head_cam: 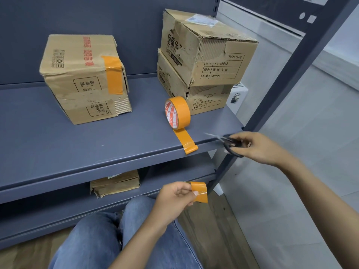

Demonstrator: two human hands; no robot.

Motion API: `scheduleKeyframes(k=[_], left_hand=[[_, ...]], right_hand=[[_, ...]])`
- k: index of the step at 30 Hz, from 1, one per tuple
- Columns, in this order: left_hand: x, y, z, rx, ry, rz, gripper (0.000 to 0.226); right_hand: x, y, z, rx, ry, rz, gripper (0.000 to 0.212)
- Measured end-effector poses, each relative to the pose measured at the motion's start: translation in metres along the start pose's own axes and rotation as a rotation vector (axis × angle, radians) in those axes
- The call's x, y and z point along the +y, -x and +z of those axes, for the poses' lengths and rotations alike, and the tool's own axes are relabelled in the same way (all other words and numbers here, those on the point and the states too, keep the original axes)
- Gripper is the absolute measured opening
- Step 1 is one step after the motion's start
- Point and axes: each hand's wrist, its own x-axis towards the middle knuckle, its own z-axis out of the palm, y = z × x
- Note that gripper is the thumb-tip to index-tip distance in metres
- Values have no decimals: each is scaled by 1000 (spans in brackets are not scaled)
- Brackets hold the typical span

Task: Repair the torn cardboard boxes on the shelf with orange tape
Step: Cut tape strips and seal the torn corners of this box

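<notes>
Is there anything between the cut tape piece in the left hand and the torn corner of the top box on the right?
Nothing visible blocks it. The left hand pinches the tape piece below the shelf edge. The tape roll stands in front of the lower box, beneath the top box, so the torn corner is open from above.

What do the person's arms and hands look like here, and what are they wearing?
Both forearms are bare, with no sleeves showing. The left hand and right hand wear no gloves, and no rings, watch or bracelets are visible. Short fingernails show on the left hand. Below are blue jeans.
</notes>
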Motion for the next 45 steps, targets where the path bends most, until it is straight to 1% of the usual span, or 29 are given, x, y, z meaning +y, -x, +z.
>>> scheduleKeyframes(k=[2,4,6,10,13,15,17,18,20,21,22,23,25,27,29,30,32,33,35,38,40,42,45], left_hand=[[6,3,-1,13,20,29,6],[12,5,-2,24,51,58,5],[18,7,-4,30,76,94,7],[28,8,-10,60,93,187,13],[35,9,-14,92,88,251,16],[39,10,-16,115,95,279,18],[41,9,-17,132,101,304,18],[42,9,-18,136,107,317,17],[43,9,-19,136,114,345,14],[44,8,-19,138,108,360,12],[45,9,-19,143,98,374,11],[46,9,-19,154,83,392,12],[47,9,-19,185,34,462,20],[48,9,-20,208,-42,576,27],[51,10,-21,229,-113,685,24],[51,10,-21,238,-134,729,18],[51,10,-21,233,-162,780,7],[51,10,-21,237,-180,794,11],[48,10,-22,237,-219,811,17],[46,12,-24,247,-232,795,21],[46,13,-25,257,-226,765,17],[45,14,-25,258,-223,734,5],[45,16,-26,257,-216,673,26]], right_hand=[[-10,-6,0,85,48,16,13],[-18,-16,2,127,158,59,31],[-24,-29,5,147,242,126,41],[-36,-53,8,113,313,195,37],[-40,-67,9,91,279,218,49],[-39,-72,8,94,252,216,52],[-37,-75,7,74,287,221,53],[-37,-74,8,77,335,215,52],[-38,-70,10,165,375,157,40],[-41,-65,10,221,328,123,31],[-46,-58,10,232,225,102,27],[-53,-52,10,181,89,98,30],[-70,-37,12,-63,-174,123,41],[-82,-27,17,-268,-320,128,49],[-90,-21,21,-395,-362,126,58],[-93,-20,23,-456,-374,125,62],[-100,-17,25,-564,-428,115,61],[-104,-16,26,-592,-465,108,56],[-110,-15,26,-586,-531,89,49],[-115,-18,26,-524,-574,43,46],[-116,-20,24,-466,-579,11,45],[-116,-23,22,-406,-564,-29,36],[-118,-25,18,-339,-571,-74,15]])
